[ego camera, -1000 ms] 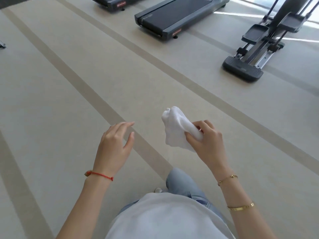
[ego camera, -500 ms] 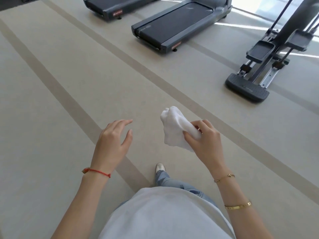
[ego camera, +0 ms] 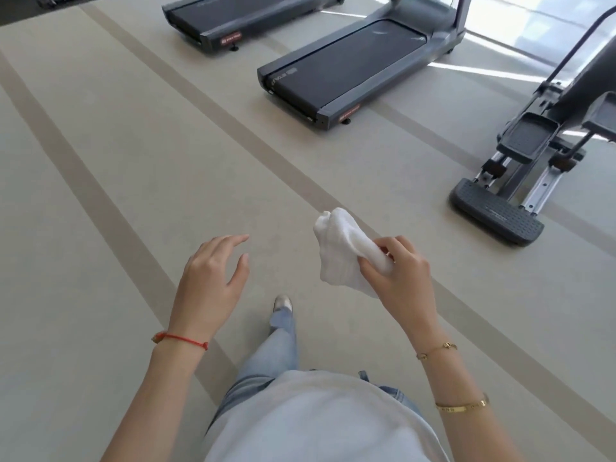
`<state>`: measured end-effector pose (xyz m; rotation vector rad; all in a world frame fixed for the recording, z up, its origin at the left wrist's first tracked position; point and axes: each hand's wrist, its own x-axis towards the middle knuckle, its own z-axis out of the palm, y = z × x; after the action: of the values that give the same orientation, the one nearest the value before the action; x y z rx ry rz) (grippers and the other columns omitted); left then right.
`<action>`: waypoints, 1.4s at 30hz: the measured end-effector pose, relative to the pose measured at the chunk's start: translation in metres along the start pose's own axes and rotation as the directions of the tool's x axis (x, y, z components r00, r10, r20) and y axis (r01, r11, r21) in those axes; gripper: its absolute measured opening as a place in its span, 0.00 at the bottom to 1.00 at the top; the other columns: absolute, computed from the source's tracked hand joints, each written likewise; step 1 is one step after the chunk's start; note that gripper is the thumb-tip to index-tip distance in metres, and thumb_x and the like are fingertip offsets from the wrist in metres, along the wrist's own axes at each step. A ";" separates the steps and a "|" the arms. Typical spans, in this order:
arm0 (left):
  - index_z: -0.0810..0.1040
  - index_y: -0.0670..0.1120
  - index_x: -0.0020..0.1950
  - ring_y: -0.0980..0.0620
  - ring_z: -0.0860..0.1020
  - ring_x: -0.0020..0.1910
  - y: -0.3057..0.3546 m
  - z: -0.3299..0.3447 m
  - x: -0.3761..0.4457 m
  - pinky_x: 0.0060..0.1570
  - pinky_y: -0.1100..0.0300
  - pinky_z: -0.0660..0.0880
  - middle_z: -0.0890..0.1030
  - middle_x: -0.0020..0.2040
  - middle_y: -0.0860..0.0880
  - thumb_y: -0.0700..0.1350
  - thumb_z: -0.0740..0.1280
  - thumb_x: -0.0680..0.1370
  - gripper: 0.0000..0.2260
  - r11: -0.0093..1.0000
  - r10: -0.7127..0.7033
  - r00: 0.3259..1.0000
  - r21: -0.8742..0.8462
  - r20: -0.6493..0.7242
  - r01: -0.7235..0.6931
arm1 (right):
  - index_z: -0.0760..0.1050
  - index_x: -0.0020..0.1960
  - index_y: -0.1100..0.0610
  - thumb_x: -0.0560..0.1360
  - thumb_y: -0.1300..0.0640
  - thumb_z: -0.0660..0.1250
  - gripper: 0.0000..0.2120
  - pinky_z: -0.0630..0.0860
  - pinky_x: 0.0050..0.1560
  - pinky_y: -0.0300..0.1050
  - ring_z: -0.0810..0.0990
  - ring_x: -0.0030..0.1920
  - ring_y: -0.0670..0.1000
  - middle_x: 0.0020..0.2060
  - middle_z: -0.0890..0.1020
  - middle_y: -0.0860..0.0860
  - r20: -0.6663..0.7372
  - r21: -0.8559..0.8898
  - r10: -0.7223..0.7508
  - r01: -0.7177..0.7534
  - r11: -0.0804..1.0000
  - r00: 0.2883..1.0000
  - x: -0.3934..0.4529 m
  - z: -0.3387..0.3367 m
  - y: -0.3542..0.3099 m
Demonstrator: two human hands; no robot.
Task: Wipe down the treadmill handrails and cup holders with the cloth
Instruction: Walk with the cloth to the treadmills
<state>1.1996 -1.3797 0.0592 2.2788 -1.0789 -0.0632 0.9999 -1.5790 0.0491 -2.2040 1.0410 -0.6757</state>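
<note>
A white cloth (ego camera: 336, 251) is bunched in my right hand (ego camera: 400, 278), which grips it in front of my body. My left hand (ego camera: 213, 281) hangs beside it, empty, with the fingers spread apart. A grey treadmill (ego camera: 356, 68) stands on the floor ahead and to the right; its belt and rear end show, but its handrails and cup holders are out of frame. A second treadmill (ego camera: 240, 18) stands further back to the left.
An elliptical trainer (ego camera: 520, 181) with pedals and a ribbed black foot stands at the right. Beige floor with darker stripes lies between me and the machines. My leg and shoe (ego camera: 282, 303) step forward below my hands.
The treadmills and the elliptical have come lower and nearer in view as I walk forward. One leg has stepped ahead. Both hands keep their pose, the right still holding the cloth.
</note>
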 end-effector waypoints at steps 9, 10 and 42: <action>0.78 0.43 0.63 0.46 0.77 0.60 -0.024 0.048 0.208 0.63 0.49 0.73 0.81 0.58 0.46 0.40 0.66 0.79 0.13 0.996 0.086 0.994 -0.010 0.070 -0.086 | 0.79 0.47 0.55 0.70 0.57 0.73 0.06 0.70 0.37 0.38 0.75 0.37 0.47 0.40 0.76 0.47 -0.046 -0.028 0.067 -0.068 0.997 0.997 0.178 0.045 0.026; 0.78 0.43 0.63 0.46 0.77 0.60 -0.024 0.050 0.228 0.63 0.49 0.73 0.81 0.58 0.46 0.40 0.66 0.79 0.13 0.995 0.100 0.992 -0.009 0.071 -0.100 | 0.79 0.47 0.55 0.70 0.58 0.73 0.06 0.69 0.37 0.36 0.75 0.37 0.46 0.40 0.76 0.47 -0.053 -0.028 0.074 -0.076 0.997 0.996 0.195 0.047 0.026; 0.78 0.45 0.64 0.50 0.76 0.62 0.109 0.274 0.932 0.64 0.51 0.72 0.80 0.60 0.49 0.40 0.66 0.79 0.14 0.963 0.254 0.959 -0.129 0.126 -0.238 | 0.79 0.47 0.54 0.71 0.57 0.73 0.06 0.68 0.39 0.31 0.75 0.40 0.42 0.41 0.76 0.46 -0.210 -0.020 0.156 -0.163 0.986 0.965 0.876 0.028 0.177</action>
<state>1.6666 -2.2374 0.0892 2.0484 -1.3900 -0.1822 1.4226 -2.3661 0.0693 -2.0853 1.3308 -0.8320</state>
